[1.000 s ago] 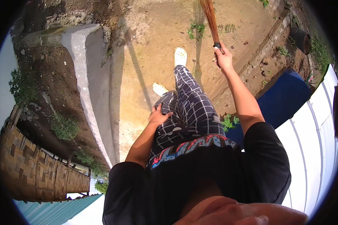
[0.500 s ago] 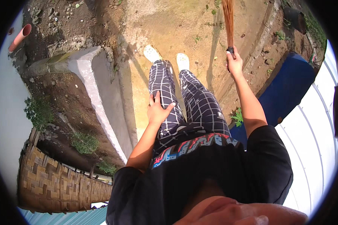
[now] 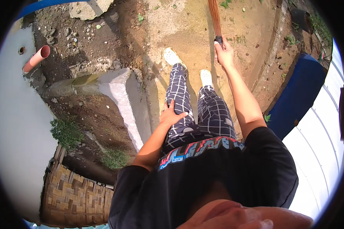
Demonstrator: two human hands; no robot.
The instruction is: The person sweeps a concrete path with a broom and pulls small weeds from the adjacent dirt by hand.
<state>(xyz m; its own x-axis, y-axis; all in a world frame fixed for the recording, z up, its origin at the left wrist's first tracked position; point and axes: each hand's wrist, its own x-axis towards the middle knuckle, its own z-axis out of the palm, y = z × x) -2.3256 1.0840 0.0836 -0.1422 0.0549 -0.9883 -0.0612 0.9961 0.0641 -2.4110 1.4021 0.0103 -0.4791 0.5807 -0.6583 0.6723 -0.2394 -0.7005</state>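
Note:
Out in front of me, my right hand (image 3: pixel 224 55) is wrapped round the dark bound handle end of a stick broom (image 3: pixel 215 19). Its thin brown bristles point away from me and run out of the picture at the top, so the tips are hidden. My left hand (image 3: pixel 173 116) rests on the thigh of my dark checked trousers (image 3: pixel 179 89), fingers spread and holding nothing. Pale clogs (image 3: pixel 172 57) are on my feet, which stand on a worn concrete path (image 3: pixel 172 23).
Left of the path stands a low concrete wall (image 3: pixel 120 93) with soil and stones beyond it. A pink pipe (image 3: pixel 37 59) sticks out of a pale wall (image 3: pixel 15 126). Woven bamboo panelling (image 3: pixel 76 194) is at lower left. To the right lie a blue object (image 3: pixel 300 95) and white sheeting (image 3: pixel 313 149).
My right hand has swung the broom leftward across the path. The view has shifted, so the low wall and pipe sit further right and lower. My left hand stays on the thigh.

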